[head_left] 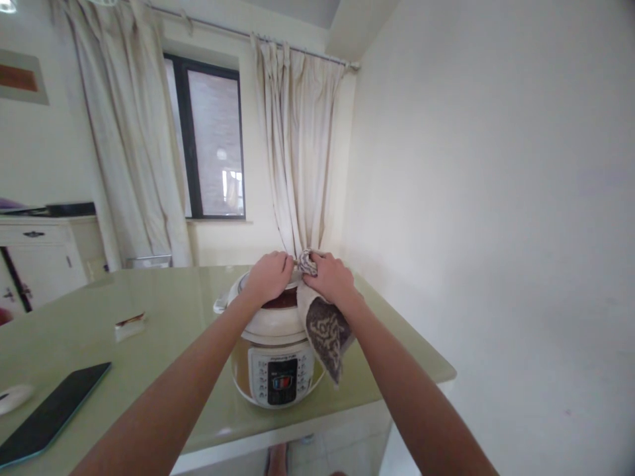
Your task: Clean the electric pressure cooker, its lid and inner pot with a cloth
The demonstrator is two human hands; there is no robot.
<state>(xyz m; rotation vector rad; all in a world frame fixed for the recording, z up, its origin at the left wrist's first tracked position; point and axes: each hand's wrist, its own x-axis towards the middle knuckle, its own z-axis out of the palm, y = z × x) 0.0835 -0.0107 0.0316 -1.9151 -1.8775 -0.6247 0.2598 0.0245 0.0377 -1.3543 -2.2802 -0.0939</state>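
White cooker (243, 367) by the green table's (173, 311) near edge sits beneath my grips, right hand (331, 279) clutching patterned cloth (325, 330), left hand (269, 276) curled, its hold unclear.

Pale wall (471, 165) | dark-framed window (215, 142) between cream curtains (302, 139) | white cabinet (42, 258) at left

Dark-framed window (215, 135) between left curtain (133, 132) and right curtain (302, 132), with white cabinet (42, 264) to its lower left and, below it, green tabletop (173, 297) bearing small packet (129, 328), flat dark slab (54, 411) and rounded white object (16, 398).
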